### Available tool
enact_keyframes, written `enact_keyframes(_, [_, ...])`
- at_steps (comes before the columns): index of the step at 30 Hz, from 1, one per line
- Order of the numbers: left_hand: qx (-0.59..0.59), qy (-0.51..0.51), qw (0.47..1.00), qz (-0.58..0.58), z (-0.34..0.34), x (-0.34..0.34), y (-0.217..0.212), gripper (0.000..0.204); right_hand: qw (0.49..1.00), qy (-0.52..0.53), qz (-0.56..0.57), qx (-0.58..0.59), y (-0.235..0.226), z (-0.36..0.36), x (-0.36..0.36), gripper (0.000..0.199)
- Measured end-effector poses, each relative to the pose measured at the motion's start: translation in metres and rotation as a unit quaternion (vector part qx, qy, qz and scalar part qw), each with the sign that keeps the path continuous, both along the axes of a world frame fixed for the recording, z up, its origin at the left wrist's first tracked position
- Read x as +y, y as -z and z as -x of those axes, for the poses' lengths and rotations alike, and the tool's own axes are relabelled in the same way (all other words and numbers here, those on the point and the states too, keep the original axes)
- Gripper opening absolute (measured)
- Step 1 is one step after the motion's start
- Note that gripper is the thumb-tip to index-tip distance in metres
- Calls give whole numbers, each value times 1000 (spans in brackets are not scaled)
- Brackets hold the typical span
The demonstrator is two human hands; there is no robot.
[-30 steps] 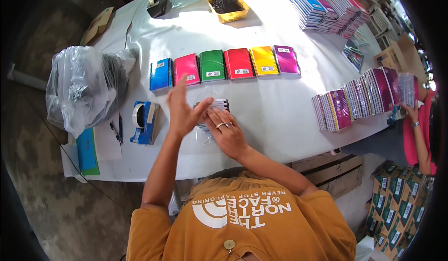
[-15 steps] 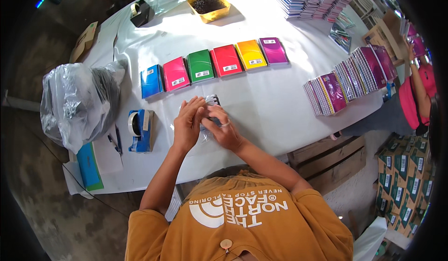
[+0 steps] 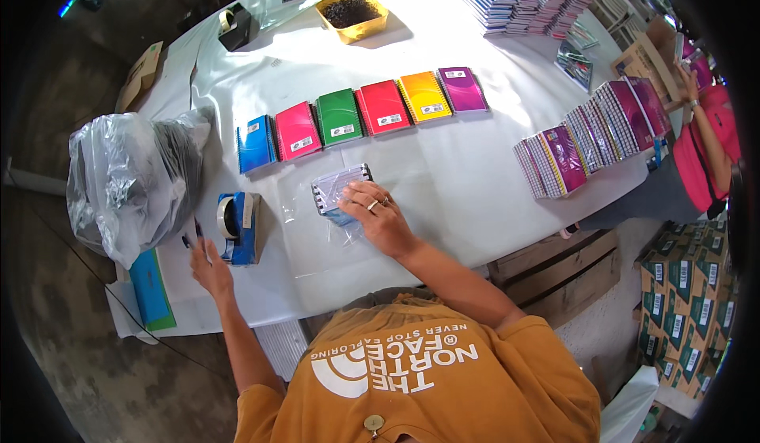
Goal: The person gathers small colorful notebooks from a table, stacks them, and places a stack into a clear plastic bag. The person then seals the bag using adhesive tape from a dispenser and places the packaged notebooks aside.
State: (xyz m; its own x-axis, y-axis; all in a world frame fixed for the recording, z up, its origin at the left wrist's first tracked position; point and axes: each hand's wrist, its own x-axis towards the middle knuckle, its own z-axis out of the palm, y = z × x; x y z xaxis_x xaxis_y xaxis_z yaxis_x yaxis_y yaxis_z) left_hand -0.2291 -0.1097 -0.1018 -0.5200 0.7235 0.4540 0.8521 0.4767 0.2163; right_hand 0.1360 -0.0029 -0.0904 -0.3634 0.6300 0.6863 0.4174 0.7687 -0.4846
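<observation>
A small stack of spiral-bound notebooks [image 3: 339, 182], wrapped in clear plastic, lies in front of me on a clear plastic sheet [image 3: 317, 257]. My right hand [image 3: 381, 220] grips its right side, fingers bent over the wrapped top. Off to the left, my left hand [image 3: 210, 269] has its fingers stretched toward a dark, slim tool [image 3: 188, 241]; whether they touch it is unclear. Right beside that hand stands a blue tape dispenser [image 3: 241, 229] with a roll in it. Beyond the stack, a row of small notebooks [image 3: 384, 106] in several colours overlaps edge to edge.
A bulky clear plastic bag [image 3: 131, 182] sits at the left, above a blue-green folder [image 3: 149, 285]. A yellow tub [image 3: 352, 27] of small black pieces stands far off. Purple notebooks [image 3: 590, 138] line the right, near another person [image 3: 704, 142]. Notebook piles [image 3: 495, 3] rise at the back.
My left hand has left the wrapped stack and moved left and nearer, beside the tape dispenser. My right hand stays on the stack, which now shows more fully.
</observation>
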Motion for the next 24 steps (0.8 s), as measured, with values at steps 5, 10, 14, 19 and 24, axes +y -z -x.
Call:
enact_keyframes(5, [-550, -81, 831, 7, -41, -9, 0, 49, 1000, 21, 3, -8, 8, 3, -1, 32])
enact_keyframes(10, [-566, -54, 800, 191, -40, 14, -48, 35, 999, 40, -12, -17, 8, 5, -2, 35])
enact_keyframes(14, [-682, -3, 721, 120, -14, -7, -38, 30, 999, 30, -14, -37, 6, 7, -3, 36])
enact_keyframes(19, [-791, 52, 602, -101, -44, -67, -26, 17, 998, 40, -32, -41, 8, 3, 3, 30])
enact_keyframes(24, [-227, -120, 963, -79, -18, -45, -17, 18, 999, 10, -25, -37, 4, -3, 5, 32])
